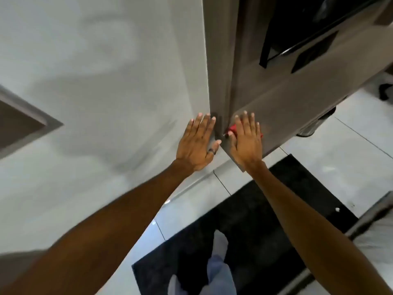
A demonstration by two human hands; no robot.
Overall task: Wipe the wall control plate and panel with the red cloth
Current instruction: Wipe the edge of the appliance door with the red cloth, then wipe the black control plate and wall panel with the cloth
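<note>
My right hand (246,139) lies flat, fingers spread, on the grey metallic panel (276,103) near its lower corner, pressing the red cloth (232,129) against it. Only small red edges of the cloth show beside my palm. My left hand (197,143), with a dark ring on one finger, rests flat and spread on the white wall (106,81) right at the corner where wall and panel meet. It holds nothing. I cannot make out a control plate under my hands.
A black inset with a dark handle (297,39) sits higher on the panel. A grey frame (25,124) juts from the wall at left. Below, a black mat (265,220) lies on white floor tiles (340,156), with my legs (217,271) standing on it.
</note>
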